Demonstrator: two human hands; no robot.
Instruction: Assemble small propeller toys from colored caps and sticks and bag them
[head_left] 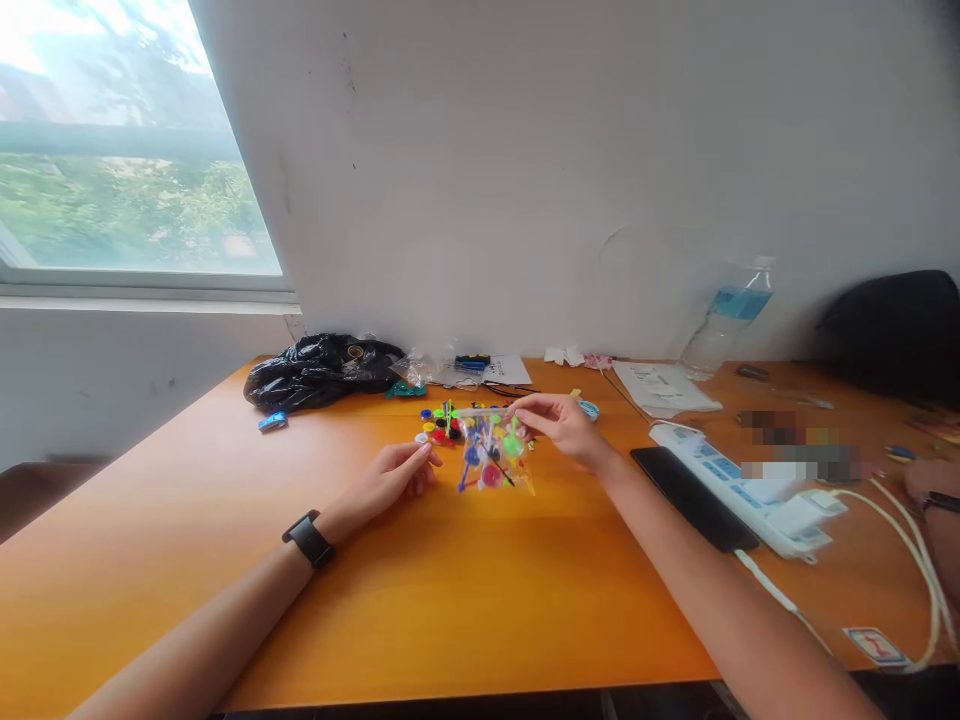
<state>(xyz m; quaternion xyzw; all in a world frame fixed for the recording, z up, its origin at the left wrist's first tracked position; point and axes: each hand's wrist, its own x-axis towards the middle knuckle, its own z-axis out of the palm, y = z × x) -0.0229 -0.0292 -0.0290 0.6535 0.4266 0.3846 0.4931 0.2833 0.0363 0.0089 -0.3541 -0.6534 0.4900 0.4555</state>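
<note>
My right hand pinches the top edge of a small clear plastic bag and holds it up above the wooden table. Blue, green, pink and dark plastic pieces show through the bag. To its left, my left hand is low over the table, fingers loosely bent and apart, with nothing visible in them. Just beyond its fingertips lies a small pile of colourful plastic pieces, partly hidden behind the bag. A black watch is on my left wrist.
A black plastic bag and a small blue packet lie at the back left. On the right are a phone, a white power strip with cables, and a clear bottle. Another person's wrist shows at the right edge.
</note>
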